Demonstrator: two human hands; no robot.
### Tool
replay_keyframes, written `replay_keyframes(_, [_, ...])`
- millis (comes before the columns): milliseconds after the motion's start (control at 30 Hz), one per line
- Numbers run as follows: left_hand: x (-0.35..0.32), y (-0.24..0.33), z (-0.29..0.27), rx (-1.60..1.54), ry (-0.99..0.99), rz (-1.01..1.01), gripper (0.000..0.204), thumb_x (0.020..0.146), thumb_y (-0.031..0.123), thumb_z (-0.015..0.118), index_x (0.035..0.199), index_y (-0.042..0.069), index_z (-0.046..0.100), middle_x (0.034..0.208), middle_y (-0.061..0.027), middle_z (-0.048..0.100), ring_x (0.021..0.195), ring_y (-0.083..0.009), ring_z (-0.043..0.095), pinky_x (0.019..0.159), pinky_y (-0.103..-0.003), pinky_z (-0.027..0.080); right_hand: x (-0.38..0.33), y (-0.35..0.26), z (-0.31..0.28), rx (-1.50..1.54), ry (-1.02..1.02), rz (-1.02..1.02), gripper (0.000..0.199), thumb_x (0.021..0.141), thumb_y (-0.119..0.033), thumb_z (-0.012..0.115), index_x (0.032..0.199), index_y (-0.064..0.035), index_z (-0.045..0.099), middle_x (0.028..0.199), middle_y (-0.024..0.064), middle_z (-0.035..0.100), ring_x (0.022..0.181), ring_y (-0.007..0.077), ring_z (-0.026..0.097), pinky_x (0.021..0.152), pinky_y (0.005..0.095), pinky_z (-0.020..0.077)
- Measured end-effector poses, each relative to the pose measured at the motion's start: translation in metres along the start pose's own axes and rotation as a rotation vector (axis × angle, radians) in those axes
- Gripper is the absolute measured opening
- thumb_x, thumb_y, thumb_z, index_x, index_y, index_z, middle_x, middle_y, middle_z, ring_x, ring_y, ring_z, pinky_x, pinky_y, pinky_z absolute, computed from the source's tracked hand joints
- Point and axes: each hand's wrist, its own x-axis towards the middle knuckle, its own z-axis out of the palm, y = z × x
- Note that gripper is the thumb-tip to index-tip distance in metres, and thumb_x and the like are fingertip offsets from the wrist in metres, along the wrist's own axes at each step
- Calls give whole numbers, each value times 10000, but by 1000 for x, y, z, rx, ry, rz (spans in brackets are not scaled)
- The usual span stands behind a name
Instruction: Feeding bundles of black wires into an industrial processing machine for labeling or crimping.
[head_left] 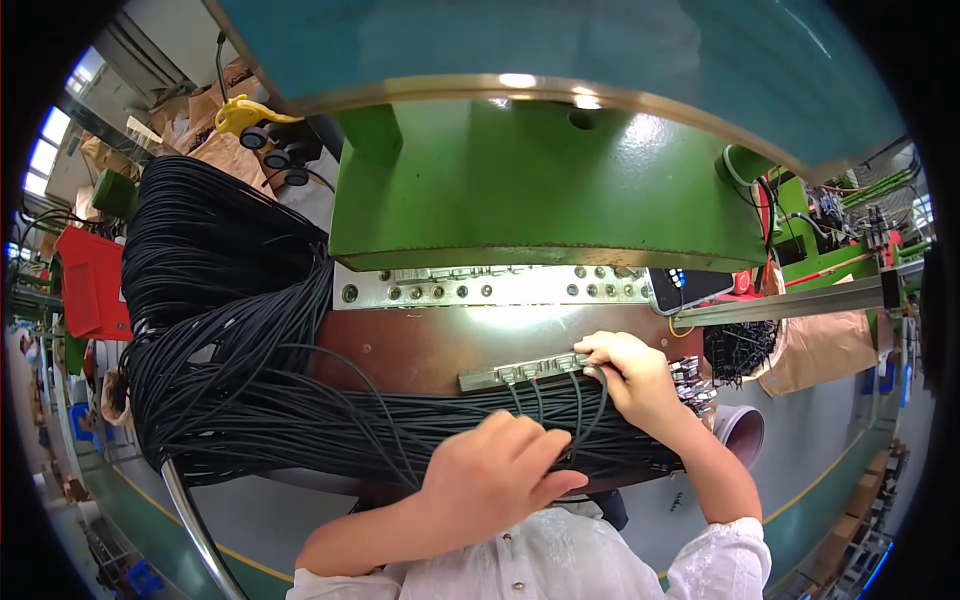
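Fingers of the right hand (638, 378) clamp a thin black cable (604, 400) at a slotted silver metal bar (522, 373) on the brown tabletop (430, 345). The left hand (495, 465), fingers curled, hangs over bundled black cables (330, 425) (grip cannot be told).

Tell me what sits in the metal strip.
Small connectors sit along the metal strip, dark cables trailing from them; the right hand covers its right end, hiding what's there.

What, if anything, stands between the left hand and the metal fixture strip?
Black cables lie between the metal fixture strip and the left hand, several running from the strip's near side. No rigid obstacle shows there. The right hand is at the strip's right end.
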Motion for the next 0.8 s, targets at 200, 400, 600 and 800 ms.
replay_keyframes(200, [12,-65,-10,140,91,-118,230,763,190,682,950,64,635,810,-75,587,768,-256,562,692,-366,483,3,-6,-3,-79,-104,44,172,722,86,623,866,1,583,949,129,651,903,285,625,799,345,503])
replay_keyframes(400, [19,-91,2,211,-221,-34,267,739,180,704,969,64,634,923,-79,617,852,-264,566,722,-373,488,33,0,-32,200,-415,122,176,764,-5,626,939,-9,606,953,113,647,882,272,626,799,350,504])
replay_keyframes(600, [23,-98,9,-890,-61,-642,245,844,212,657,957,0,609,853,-66,610,799,-214,586,695,-344,509,29,-7,11,-44,-141,-108,217,798,-88,630,1005,-25,620,875,111,629,820,260,612,745,346,496])
replay_keyframes(800, [59,-68,13,-1648,-111,-780,330,946,284,487,1005,-34,546,783,-80,573,640,-181,561,606,-325,506,105,9,-2,-344,-150,56,244,852,-173,599,1057,-43,619,888,114,627,842,239,598,739,348,487])
